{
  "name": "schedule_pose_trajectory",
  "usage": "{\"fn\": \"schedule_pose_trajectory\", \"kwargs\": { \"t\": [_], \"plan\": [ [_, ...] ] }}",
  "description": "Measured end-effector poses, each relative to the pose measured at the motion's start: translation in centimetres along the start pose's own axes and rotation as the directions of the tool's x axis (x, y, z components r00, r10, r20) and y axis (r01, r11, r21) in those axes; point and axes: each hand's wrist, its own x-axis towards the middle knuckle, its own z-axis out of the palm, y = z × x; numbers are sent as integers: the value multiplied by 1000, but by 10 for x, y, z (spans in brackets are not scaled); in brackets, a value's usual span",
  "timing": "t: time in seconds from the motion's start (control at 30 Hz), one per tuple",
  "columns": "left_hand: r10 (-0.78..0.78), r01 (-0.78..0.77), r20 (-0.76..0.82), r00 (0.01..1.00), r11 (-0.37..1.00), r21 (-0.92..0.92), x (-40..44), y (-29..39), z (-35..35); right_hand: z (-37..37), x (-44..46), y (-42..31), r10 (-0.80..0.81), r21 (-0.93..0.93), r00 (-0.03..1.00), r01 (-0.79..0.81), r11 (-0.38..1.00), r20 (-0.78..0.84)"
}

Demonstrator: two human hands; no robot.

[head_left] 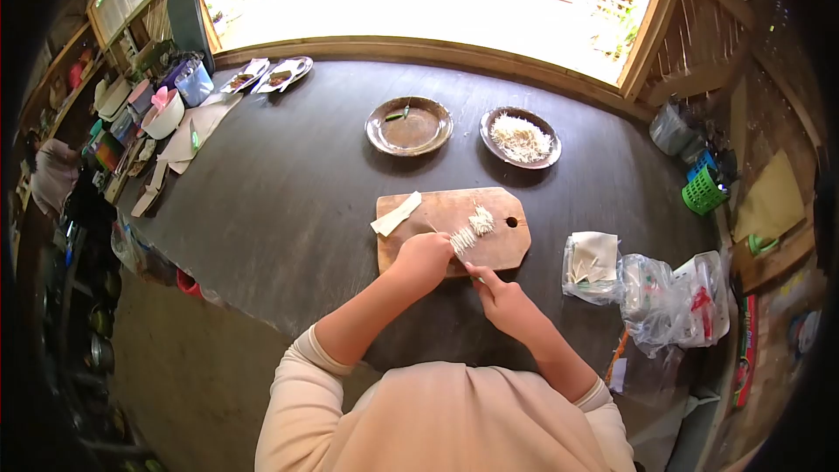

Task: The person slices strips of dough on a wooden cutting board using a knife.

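Note:
A wooden cutting board [516, 245] with a round hole at its right end lies on the dark table. My left hand [426, 260] is closed at the board's front middle, beside thin pale strips [462, 240]; what its fingers hold is hidden. My right hand [496, 290] is closed around the handle of a knife [468, 266], whose blade reaches up-left toward the strips. A small heap of cut pale shreds [481, 220] rests on the board further right. At the board's left end lie flat pale slabs [397, 214].
Behind the board are a brown plate [409, 145] with green chillies and a bowl [521, 159] of pale shreds. Plastic bags [651, 297] lie at the right, near a green basket [703, 191]. Containers [164, 119] crowd the left edge; another person [54, 177] is at far left.

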Motion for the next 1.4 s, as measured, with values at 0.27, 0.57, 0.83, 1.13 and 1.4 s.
{"fn": "schedule_pose_trajectory", "kwargs": {
  "t": [0.27, 0.57, 0.83, 1.13, 1.4],
  "plan": [
    [-31, 31, 14, 999, 999, 6, 1, 1, 3, -28, -8, -34, 308, 20, 924, -321, 947, 225],
    [-16, 16, 11, 1000, 1000, 9, 1, 0, 3, -10, -2, -7, 63, 74, 993, -70, 995, 96],
    [-43, 43, 14, 999, 999, 30, 2, 0, 6, -1, 0, -6, 132, 14, 985, -135, 991, 113],
    [-66, 65, 36, 997, 997, 35, 0, 7, 0, -29, -2, -32, 280, 15, 935, -290, 957, 219],
    [-57, 56, 31, 998, 998, 28, 0, 5, 0, -9, 4, -13, 169, -21, 979, -168, 986, 118]
  ]
}}
